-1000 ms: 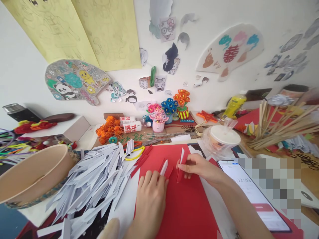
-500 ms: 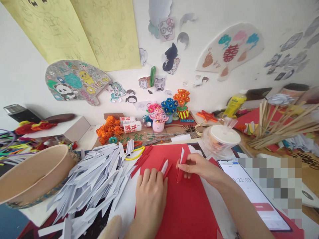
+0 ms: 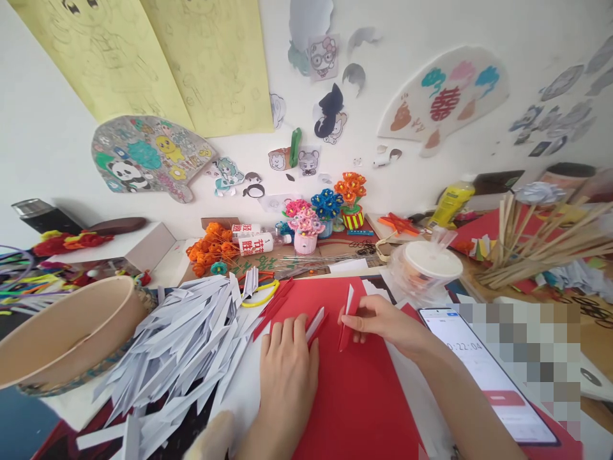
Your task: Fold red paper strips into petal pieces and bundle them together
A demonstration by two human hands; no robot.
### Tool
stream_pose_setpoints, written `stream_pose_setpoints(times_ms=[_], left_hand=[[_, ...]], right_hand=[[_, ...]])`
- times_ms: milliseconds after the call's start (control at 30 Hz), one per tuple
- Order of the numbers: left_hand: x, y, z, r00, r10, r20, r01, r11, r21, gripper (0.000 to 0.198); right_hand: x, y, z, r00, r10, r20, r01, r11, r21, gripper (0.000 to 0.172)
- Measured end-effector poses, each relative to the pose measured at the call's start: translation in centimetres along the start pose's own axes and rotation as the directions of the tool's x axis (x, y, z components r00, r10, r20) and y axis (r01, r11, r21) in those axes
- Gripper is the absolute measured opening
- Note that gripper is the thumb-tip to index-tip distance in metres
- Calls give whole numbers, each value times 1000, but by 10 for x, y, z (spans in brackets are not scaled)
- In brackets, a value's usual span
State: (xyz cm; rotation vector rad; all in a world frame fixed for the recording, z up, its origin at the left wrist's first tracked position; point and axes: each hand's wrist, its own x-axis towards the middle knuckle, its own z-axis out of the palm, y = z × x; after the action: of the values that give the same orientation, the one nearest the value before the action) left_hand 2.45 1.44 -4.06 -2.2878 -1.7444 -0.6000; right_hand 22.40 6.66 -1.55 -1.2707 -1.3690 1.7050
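My left hand (image 3: 287,370) lies flat, fingers stretched out, on a red paper sheet (image 3: 354,396), pressing down a folded strip (image 3: 316,322) that is red on one side and white on the other. My right hand (image 3: 383,322) pinches a second narrow red-and-white folded strip (image 3: 345,319), held upright on the sheet just right of the left hand's fingertips. A large heap of folded white paper strips (image 3: 186,345) lies to the left of the sheet.
A tan round bowl (image 3: 62,332) sits at the left. A phone (image 3: 488,377) with a running timer lies at the right, behind it a lidded plastic cup (image 3: 426,268) and a bundle of wooden sticks (image 3: 536,246). Pipe-cleaner flowers (image 3: 320,214) and a bottle (image 3: 261,243) line the wall.
My left hand has slid forward over the strip and flattened it against the red sheet. The right hand has stayed in place with its strip.
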Motion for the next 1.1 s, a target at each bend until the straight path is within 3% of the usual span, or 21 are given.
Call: stream_pose_setpoints(times_ms=[367, 600, 833, 1100], left_hand=[[0, -2, 1, 1000, -8, -15, 8, 1000, -24, 25], [-1, 0, -9, 991, 44, -127, -74, 967, -243, 12], [-5, 1, -12, 991, 85, -108, -122, 905, -408, 7], [-7, 2, -10, 996, 14, -92, -61, 845, -531, 11]], right_hand=[[0, -3, 2, 999, 3, 44, -4, 1000, 28, 52], [-1, 1, 6, 987, -86, 135, 71, 991, 114, 46], [2, 3, 16, 965, -163, 204, 125, 974, 188, 34], [2, 1, 24, 973, -177, 146, 154, 976, 155, 34]])
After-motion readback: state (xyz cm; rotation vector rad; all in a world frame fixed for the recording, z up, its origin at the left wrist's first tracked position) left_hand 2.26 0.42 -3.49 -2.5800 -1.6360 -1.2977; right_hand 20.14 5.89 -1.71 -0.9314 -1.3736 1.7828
